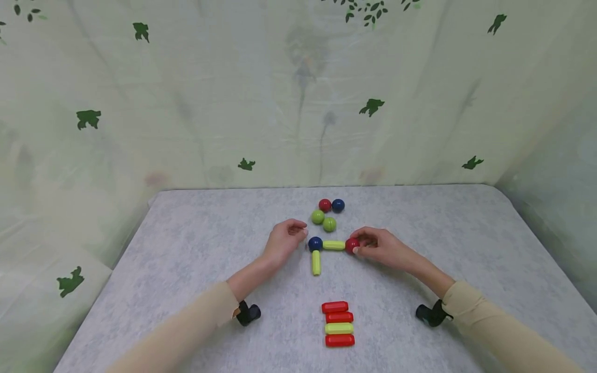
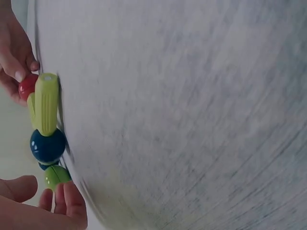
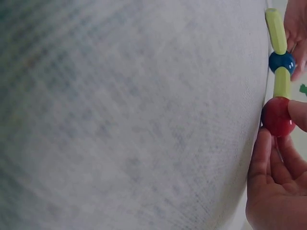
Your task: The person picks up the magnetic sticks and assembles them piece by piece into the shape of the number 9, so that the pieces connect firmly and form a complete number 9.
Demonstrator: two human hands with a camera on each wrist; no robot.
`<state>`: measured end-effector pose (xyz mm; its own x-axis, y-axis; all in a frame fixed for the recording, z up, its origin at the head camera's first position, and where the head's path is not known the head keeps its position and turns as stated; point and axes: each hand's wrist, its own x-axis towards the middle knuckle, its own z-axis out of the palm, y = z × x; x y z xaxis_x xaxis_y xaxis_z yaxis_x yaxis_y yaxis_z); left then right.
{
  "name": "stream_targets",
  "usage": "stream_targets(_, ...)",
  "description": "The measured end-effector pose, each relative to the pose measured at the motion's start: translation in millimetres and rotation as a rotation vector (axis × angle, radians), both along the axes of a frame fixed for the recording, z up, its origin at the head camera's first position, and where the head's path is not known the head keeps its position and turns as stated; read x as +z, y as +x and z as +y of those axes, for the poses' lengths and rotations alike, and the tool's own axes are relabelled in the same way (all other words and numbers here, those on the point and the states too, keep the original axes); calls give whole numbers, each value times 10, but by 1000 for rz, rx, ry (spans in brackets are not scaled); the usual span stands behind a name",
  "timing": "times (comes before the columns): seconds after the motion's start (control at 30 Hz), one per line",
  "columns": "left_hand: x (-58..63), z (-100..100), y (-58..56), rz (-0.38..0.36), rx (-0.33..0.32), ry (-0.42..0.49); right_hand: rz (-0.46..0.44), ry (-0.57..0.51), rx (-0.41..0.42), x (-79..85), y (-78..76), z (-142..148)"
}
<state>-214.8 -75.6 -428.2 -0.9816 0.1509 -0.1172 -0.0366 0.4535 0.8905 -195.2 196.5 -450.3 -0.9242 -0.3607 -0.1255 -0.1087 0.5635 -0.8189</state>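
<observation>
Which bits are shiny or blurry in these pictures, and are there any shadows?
Left wrist view: the blue ball has small white glints; right wrist view: the table looks soft and smeary, especially toward the left edge; head view: a faint, soft shadow lies on the table beside the right sleeve.

We log: right hand pinching a red ball at one end of a yellow-green rod; blue ball at the other, touching a second rod. Left hand just beside the blue ball. Four balls lie beyond; four rods nearer us.
</observation>
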Motion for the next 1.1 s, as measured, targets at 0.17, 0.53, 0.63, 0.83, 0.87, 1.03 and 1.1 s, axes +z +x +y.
stream_targets(0.17, -47, 8, -208, 93, -75, -74, -3, 3, 1, 17, 6, -3)
stream_targets(0.53, -146, 151, -499, 174, -153, -149, -3, 13, -7, 29, 7, -4)
stream_targets(0.63, -186, 186, -525, 179, -151, -155, -3, 14, -7, 15, 2, -6)
stream_targets(0.83, -180, 202, -500, 162, -112, -126, -1, 15, -9, -1, -7, -21)
stream_targets(0.87, -171, 195, -489, 164, -103, -114, -3, 13, -11, 0, -7, -24)
stream_targets(1.03, -104, 132, -401, 198, -71, -24, -8, 5, -12, 9, 0, -24)
stream_targets(1.1, -83, 100, -347, 209, -75, 6, -8, 4, -9, 13, 2, -20)
